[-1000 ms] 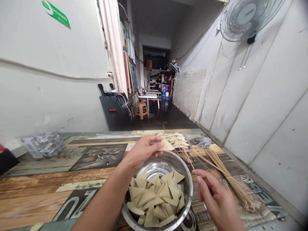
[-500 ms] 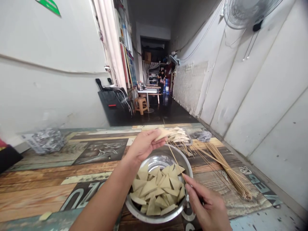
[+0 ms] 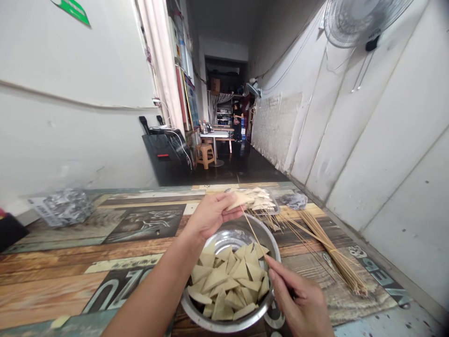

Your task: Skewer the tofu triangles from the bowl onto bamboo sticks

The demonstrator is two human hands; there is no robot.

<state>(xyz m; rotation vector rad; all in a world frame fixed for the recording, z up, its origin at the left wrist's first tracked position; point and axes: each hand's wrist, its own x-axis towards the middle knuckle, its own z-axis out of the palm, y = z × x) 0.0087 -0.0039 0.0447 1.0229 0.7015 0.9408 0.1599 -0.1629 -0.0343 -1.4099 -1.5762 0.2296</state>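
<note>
My left hand [image 3: 210, 214] pinches a pale triangular tofu piece [image 3: 239, 200] above the far rim of a steel bowl [image 3: 271, 241]. The bowl holds several more tan triangles [image 3: 228, 281]. My right hand [image 3: 298, 302], at the bowl's near right side, grips a thin bamboo skewer [image 3: 254, 234] whose tip meets the held triangle. Beyond the bowl lies a tray of skewered triangles [image 3: 261, 200].
A bundle of loose bamboo skewers [image 3: 329, 252] lies to the right near the wall. A grey cloth [image 3: 294, 200] sits beside the tray, a crumpled plastic bag [image 3: 65, 206] at the far left. A person stands far down the corridor [image 3: 238, 121].
My right hand picked a skewer from the pile, drew back toward me and brought its tip up to the triangle in my left hand.
</note>
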